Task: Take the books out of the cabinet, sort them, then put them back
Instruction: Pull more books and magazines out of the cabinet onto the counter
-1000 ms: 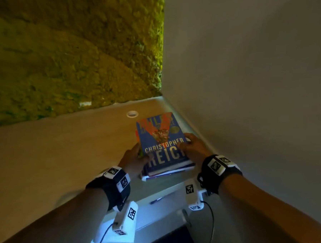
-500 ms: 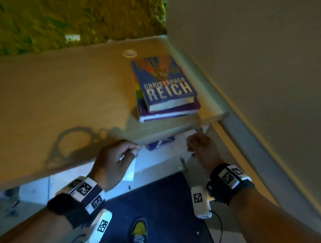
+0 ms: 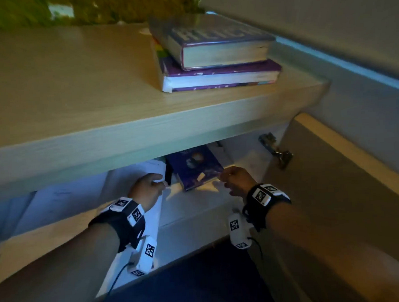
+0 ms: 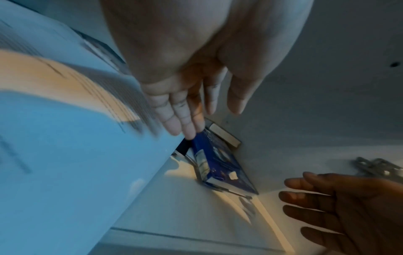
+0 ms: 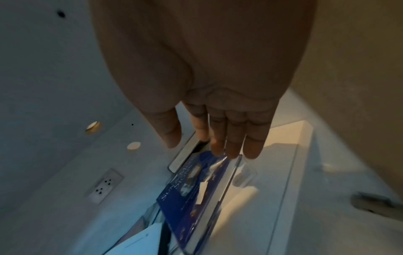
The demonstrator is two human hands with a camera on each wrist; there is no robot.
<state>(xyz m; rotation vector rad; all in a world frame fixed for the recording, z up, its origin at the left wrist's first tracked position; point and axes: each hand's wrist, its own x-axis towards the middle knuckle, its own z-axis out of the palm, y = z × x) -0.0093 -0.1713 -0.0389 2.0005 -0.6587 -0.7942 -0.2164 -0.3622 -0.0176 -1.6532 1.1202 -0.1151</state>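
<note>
Near: left hand (image 3: 147, 190) and right hand (image 3: 236, 182) reach into open cabinet (image 3: 197, 211), fingers loose and extended, holding nothing. Between them: blue paperback (image 3: 194, 168) leans tilted on cabinet floor, glossy cover likely slippery, light, slightly flexible; best pinched at both side edges. Farther, on cabinet top (image 3: 75, 88): stack of two thick books (image 3: 216, 57), heavier, rigid.

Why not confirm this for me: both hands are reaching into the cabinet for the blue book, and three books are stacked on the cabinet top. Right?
Not quite: the head view shows two books stacked on the cabinet top, not three. The left hand and right hand do reach for the blue book.
</note>
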